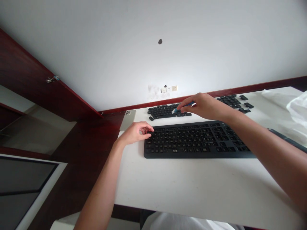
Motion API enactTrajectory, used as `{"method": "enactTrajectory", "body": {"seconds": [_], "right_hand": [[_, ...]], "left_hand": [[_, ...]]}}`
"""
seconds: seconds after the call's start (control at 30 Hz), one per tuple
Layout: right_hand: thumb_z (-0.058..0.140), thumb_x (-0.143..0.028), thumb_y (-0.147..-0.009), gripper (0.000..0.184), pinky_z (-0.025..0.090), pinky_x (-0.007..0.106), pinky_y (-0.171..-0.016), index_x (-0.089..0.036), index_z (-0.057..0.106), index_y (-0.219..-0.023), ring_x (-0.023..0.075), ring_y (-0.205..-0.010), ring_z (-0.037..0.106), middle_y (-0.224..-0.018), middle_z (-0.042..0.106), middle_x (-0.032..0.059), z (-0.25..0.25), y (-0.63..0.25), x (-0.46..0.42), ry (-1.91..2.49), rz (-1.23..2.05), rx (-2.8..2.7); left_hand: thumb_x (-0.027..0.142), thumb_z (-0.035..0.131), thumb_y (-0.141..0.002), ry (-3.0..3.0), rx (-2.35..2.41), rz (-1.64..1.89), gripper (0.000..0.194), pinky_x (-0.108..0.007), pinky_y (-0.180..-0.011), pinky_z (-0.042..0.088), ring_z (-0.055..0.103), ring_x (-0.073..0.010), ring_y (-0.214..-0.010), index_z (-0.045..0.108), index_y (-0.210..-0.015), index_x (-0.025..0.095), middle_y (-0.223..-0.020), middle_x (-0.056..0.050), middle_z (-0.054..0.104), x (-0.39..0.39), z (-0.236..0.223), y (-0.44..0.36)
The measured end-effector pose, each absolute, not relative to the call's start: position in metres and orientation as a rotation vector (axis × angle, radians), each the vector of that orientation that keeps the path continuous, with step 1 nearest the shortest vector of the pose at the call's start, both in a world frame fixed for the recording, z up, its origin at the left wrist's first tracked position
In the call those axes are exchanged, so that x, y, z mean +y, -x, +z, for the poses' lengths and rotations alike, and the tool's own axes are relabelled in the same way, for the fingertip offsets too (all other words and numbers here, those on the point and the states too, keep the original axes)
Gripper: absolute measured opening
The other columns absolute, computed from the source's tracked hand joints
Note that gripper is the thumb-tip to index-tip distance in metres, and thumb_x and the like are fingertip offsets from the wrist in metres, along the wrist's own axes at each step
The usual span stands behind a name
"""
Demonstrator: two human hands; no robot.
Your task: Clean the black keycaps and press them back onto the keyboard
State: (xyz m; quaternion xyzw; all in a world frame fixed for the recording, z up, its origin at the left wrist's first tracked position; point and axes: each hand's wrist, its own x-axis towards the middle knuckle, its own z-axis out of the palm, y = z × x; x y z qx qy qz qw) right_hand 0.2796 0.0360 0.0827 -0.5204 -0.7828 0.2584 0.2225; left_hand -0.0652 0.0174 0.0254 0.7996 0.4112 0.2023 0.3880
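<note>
The right hand is closed in a pinch, and a small blue tool is clamped between its thumb and fingers. The white tip of this tool is held down at the right end of a group of loose keycaps, and it seems to touch them, but this cannot be told with certainty. These keycaps are laid in rows on the desk, just behind the keyboard. A second group of keycaps is seen further to the right, beyond the right hand, and a few single keycaps are lying apart from it.

The left hand is held loosely open, with the fingers a little curled, and nothing is held in it. Its fingertips are placed at the top left corner of the keyboard. The keyboard is dark, it lies flat on the desk, and keycaps are seen on it.

A phone is lying at the far left edge of the desk, near the left hand. A white plastic bag is lying at the right side, and a dark strip is seen beside it. Wall sockets are fixed on the white wall above the desk, and a dark red cabinet door is seen on the left.
</note>
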Motion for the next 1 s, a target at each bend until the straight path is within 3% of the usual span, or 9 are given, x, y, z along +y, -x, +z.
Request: {"method": "enactTrajectory", "body": {"seconds": [0.13,0.23,0.33,0.5,0.63,0.87,1.0], "right_hand": [[0.061,-0.042,-0.093,0.031,0.041,0.036,-0.055,-0.031,0.084,-0.111,0.0169,-0.054,0.055,-0.081,0.078,0.0031,0.088,-0.276,0.030,1.498,0.587,-2.079],[0.062,-0.038,-0.093,0.029,0.041,0.035,-0.055,-0.033,0.084,-0.111,0.0148,-0.052,0.053,-0.084,0.079,0.0017,0.088,-0.278,0.030,1.483,0.546,-2.087],[0.060,-0.035,-0.094,0.028,0.042,0.034,-0.056,-0.033,0.083,-0.110,0.0152,-0.056,0.056,-0.090,0.080,0.0012,0.088,-0.279,0.031,1.483,0.568,-2.103],[0.056,-0.047,-0.098,0.034,0.044,0.035,-0.063,-0.025,0.081,-0.095,0.0205,-0.072,0.063,-0.094,0.076,0.0066,0.085,-0.276,0.029,1.477,0.527,-2.151],[0.041,-0.039,-0.103,0.040,0.046,0.036,-0.070,-0.021,0.078,-0.100,0.0214,-0.079,0.064,-0.102,0.075,0.0095,0.084,-0.270,0.026,1.409,0.510,-2.194],[0.045,-0.053,-0.102,0.044,0.048,0.042,-0.076,-0.026,0.079,-0.108,0.0297,-0.089,0.069,-0.099,0.079,0.0093,0.071,-0.275,0.032,1.432,0.580,-2.414],[0.043,-0.048,-0.103,0.042,0.049,0.042,-0.078,-0.027,0.080,-0.105,0.0299,-0.095,0.071,-0.108,0.079,0.0068,0.065,-0.285,0.037,1.402,0.586,-2.498]], "left_hand": [[0.022,0.076,-0.086,-1.976,0.960,0.529,0.015,-0.031,-0.087,0.059,0.070,-0.0165,-0.090,0.081,-0.100,0.020,-0.106,-0.008,0.073,0.019,0.022,0.064],[0.022,0.076,-0.086,-1.913,0.930,0.518,0.018,-0.032,-0.089,0.060,0.071,-0.0176,-0.095,0.082,-0.103,0.020,-0.109,-0.009,0.072,0.019,0.020,0.066],[0.022,0.077,-0.086,-1.875,0.938,0.513,0.018,-0.033,-0.092,0.060,0.072,-0.0183,-0.097,0.081,-0.104,0.019,-0.111,-0.009,0.073,0.020,0.018,0.067],[0.023,0.079,-0.084,-1.813,1.007,0.597,0.015,-0.034,-0.095,0.058,0.071,-0.0175,-0.096,0.077,-0.098,0.017,-0.104,-0.008,0.075,0.023,0.016,0.067],[0.023,0.080,-0.083,-1.761,1.002,0.685,0.016,-0.032,-0.092,0.056,0.070,-0.0163,-0.093,0.074,-0.096,0.018,-0.103,-0.006,0.075,0.026,0.014,0.067],[0.027,0.078,-0.085,-1.697,1.043,0.739,0.014,-0.032,-0.091,0.054,0.070,-0.0179,-0.095,0.075,-0.096,0.020,-0.105,-0.006,0.075,0.029,0.009,0.068],[0.028,0.080,-0.084,-1.666,1.037,0.748,0.015,-0.032,-0.090,0.053,0.070,-0.0184,-0.094,0.075,-0.096,0.020,-0.105,-0.006,0.075,0.030,0.004,0.066]]}}
